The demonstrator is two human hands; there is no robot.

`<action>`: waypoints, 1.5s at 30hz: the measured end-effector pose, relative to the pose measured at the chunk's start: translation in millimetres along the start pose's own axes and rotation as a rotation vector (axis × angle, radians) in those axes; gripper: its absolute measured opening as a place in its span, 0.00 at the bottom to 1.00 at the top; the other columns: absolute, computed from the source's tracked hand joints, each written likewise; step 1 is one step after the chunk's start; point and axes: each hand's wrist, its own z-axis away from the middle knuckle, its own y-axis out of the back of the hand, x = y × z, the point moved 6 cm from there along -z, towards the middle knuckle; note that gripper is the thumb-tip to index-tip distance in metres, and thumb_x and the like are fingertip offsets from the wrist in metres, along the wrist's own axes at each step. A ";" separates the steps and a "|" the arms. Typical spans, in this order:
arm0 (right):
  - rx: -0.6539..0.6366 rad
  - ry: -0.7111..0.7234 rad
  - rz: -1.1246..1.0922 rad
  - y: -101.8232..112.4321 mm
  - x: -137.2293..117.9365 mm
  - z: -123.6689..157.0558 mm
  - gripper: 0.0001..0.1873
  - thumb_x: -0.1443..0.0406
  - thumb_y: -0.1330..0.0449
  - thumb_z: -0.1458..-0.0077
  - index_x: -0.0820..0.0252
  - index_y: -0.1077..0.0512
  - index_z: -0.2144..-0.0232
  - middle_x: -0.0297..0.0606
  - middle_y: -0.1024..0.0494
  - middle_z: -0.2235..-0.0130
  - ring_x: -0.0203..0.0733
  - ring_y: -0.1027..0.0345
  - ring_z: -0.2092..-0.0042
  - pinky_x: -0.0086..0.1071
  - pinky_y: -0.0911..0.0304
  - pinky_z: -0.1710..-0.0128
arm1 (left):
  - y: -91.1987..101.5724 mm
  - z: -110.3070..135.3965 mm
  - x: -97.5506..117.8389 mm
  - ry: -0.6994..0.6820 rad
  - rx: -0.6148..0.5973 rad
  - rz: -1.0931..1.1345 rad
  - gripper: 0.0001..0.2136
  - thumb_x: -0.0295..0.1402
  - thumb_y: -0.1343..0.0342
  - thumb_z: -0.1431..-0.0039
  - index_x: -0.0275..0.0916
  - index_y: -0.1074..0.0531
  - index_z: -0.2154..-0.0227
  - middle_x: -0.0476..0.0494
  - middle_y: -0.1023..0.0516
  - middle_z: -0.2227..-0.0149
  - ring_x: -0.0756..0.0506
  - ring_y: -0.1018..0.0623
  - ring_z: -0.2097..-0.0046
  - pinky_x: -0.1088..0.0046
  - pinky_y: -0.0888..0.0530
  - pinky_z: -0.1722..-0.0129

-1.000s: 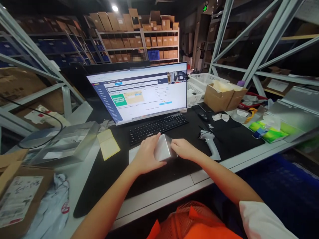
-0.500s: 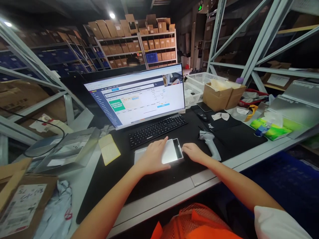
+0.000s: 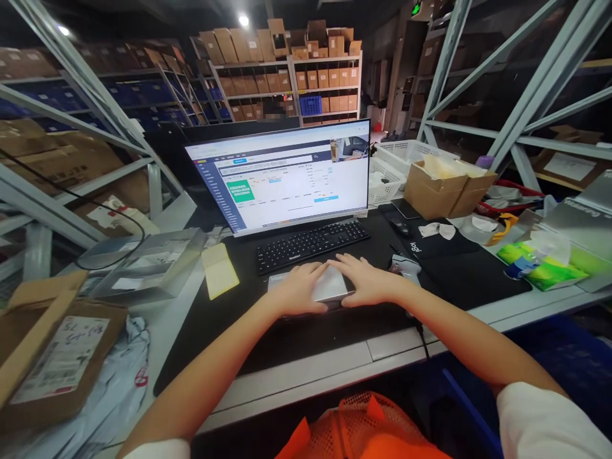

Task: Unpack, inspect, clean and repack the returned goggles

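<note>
Near the middle of the pale grey metal counter's point(image 3: 335, 364) front edge, back from its lip on a wide black mat point(image 3: 296, 344), lies a flat silver rectangular box point(image 3: 331, 285). Its long axis runs left to right, roughly along that edge, so it sits crosswise between the person's arms, with a hand at either end. The left hand point(image 3: 297, 290) covers more of it, clasped over the left part, thumb along the near side and fingers toward the far one. The right hand point(image 3: 368, 282) is spread around the right end; whether it presses, I can't tell. Behind the box stretches a black keyboard point(image 3: 313, 245); just past the right wrist is a grey handheld scanner point(image 3: 405, 264), partly hidden. Toward the counter's left side sits a pale yellow paper pad point(image 3: 220, 271); at its back edge stands a wide lit monitor point(image 3: 282, 185).
</note>
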 end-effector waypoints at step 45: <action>0.040 0.216 0.414 24.2 55.3 38.6 0.49 0.55 0.33 0.48 0.48 0.47 0.29 0.45 0.34 0.35 0.57 0.32 0.38 0.44 0.31 0.41 | 58.8 234.7 -13.3 0.115 0.240 -0.196 0.30 0.43 0.36 0.43 0.51 0.32 0.37 0.31 0.47 0.33 0.26 0.38 0.35 0.45 0.31 0.40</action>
